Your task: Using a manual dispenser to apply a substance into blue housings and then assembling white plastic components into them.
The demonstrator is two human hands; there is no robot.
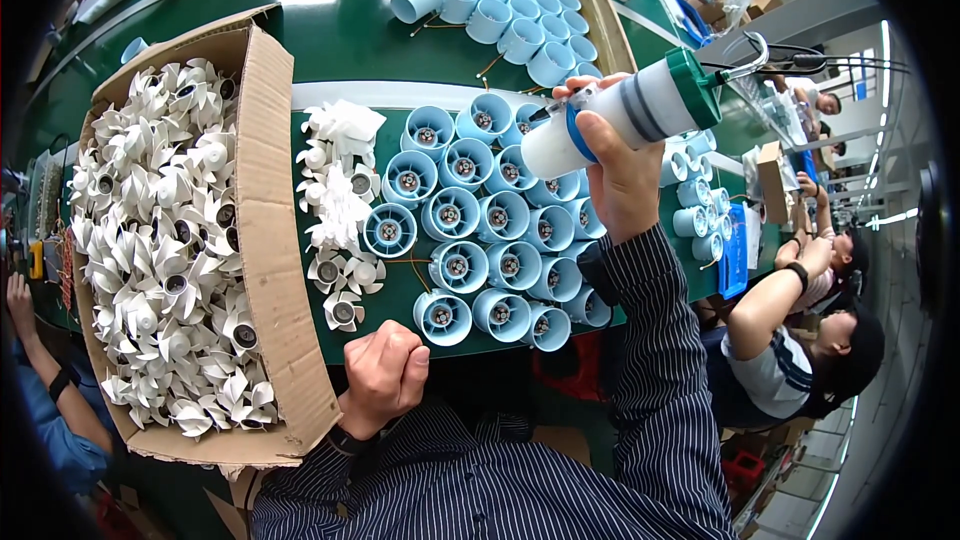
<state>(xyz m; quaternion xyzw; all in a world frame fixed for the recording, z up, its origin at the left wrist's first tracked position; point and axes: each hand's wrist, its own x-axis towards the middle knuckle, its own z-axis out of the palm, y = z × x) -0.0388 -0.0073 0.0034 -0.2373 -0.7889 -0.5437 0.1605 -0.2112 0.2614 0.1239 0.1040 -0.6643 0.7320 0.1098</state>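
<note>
My right hand (pixel 622 180) is raised above the bench with its fingers wrapped round a glue dispensing syringe (pixel 655 102). The syringe has a translucent white barrel, a dark band, a blue clip and a green cap with a hose fitting; it lies tilted, cap end up to the right. Beneath it stand several rows of light-blue round fan housings (pixel 448 212), open side up, with a small motor in each. My left hand (pixel 385 375) rests in a fist at the bench's front edge, nothing showing in it. Left of the housings lie loose white fan impellers (pixel 343 312).
A cardboard box (pixel 275 130) heaped with white impellers (pixel 165 250) stands at the left. More blue housings (pixel 490 20) fill the far side, others (pixel 700 210) the right, near a blue tray (pixel 735 255). A person (pixel 790 350) sits at the right; another person's arm (pixel 60 380) shows at the left.
</note>
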